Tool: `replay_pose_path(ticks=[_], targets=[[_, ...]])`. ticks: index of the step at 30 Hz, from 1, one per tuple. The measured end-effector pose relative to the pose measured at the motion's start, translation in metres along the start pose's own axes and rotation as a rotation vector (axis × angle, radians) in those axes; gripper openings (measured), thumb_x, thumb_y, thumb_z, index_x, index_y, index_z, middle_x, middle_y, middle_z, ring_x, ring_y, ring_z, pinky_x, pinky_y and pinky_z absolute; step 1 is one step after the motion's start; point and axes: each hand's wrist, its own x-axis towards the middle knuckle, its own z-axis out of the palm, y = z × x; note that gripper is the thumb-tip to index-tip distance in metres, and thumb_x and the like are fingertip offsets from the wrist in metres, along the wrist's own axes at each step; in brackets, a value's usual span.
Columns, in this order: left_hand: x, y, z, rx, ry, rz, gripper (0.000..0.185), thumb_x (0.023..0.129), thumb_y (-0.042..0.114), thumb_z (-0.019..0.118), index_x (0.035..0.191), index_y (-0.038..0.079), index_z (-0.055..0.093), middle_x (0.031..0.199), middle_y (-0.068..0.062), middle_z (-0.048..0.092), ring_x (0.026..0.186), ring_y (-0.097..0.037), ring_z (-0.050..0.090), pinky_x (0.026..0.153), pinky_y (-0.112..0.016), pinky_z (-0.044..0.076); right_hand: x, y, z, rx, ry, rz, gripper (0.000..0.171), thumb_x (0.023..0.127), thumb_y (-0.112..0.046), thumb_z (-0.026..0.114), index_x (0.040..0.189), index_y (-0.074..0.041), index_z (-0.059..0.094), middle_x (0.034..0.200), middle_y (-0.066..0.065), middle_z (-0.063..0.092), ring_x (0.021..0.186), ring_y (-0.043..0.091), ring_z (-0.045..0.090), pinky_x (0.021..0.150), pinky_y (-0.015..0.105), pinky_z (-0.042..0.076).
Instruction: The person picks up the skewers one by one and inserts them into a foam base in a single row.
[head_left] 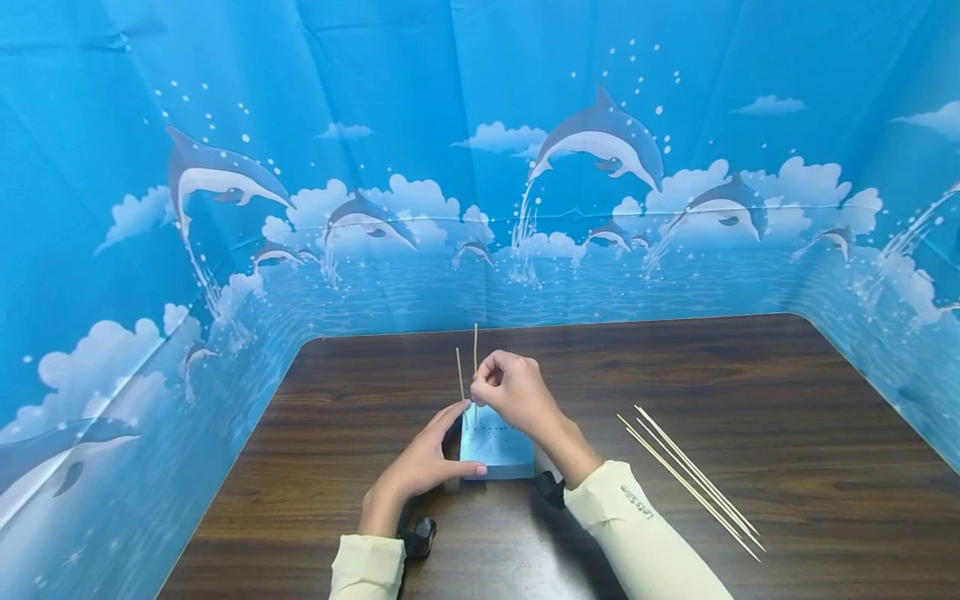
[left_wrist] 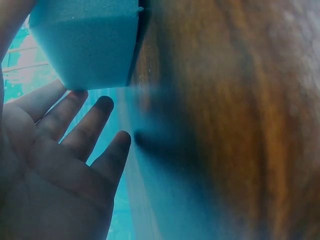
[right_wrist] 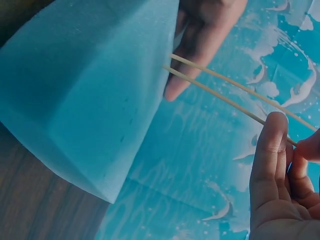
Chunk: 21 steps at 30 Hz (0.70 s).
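A light blue foam block (head_left: 498,450) with rows of small holes in its top sits on the table. My left hand (head_left: 423,454) holds it at the left, thumb against the near side and fingertips by the far left corner. One thin wooden stick (head_left: 460,371) stands upright in the block near those fingertips. With thumb and fingertips, my right hand (head_left: 517,392) pinches a second upright stick (head_left: 476,346) just above the block. In the right wrist view both sticks run out of the block's top, side by side; the pinched stick (right_wrist: 215,95) meets the fingertips.
Several loose wooden sticks (head_left: 693,483) lie slantwise on the dark wooden table (head_left: 337,433) to the right. A blue curtain printed with dolphins (head_left: 420,108) surrounds the table's back and sides. Black wrist cameras sit under both wrists.
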Motion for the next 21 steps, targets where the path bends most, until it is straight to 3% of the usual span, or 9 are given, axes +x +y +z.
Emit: replay_pose_path(ticks=[12, 21], targets=[[-0.001, -0.001, 0.002, 0.002, 0.012, 0.004, 0.101, 0.074, 0.049, 0.081, 0.154, 0.024, 0.025, 0.159, -0.005, 0.023, 0.144, -0.031, 0.026, 0.109, -0.059, 0.029, -0.007, 0.012, 0.012, -0.067, -0.015, -0.096, 0.012, 0.079, -0.001, 0.063, 0.073, -0.011, 0.058, 0.067, -0.004, 0.055, 0.056, 0.008, 0.051, 0.048, 0.018, 0.041], [0.001, -0.002, 0.001, 0.017, 0.012, -0.005, 0.103, 0.073, 0.052, 0.08, 0.154, 0.023, 0.025, 0.159, -0.005, 0.023, 0.144, -0.032, 0.026, 0.109, -0.059, 0.029, -0.009, 0.015, 0.016, -0.052, -0.004, -0.103, 0.014, 0.079, -0.001, 0.064, 0.073, -0.011, 0.057, 0.069, -0.004, 0.054, 0.058, 0.008, 0.05, 0.049, 0.018, 0.041]])
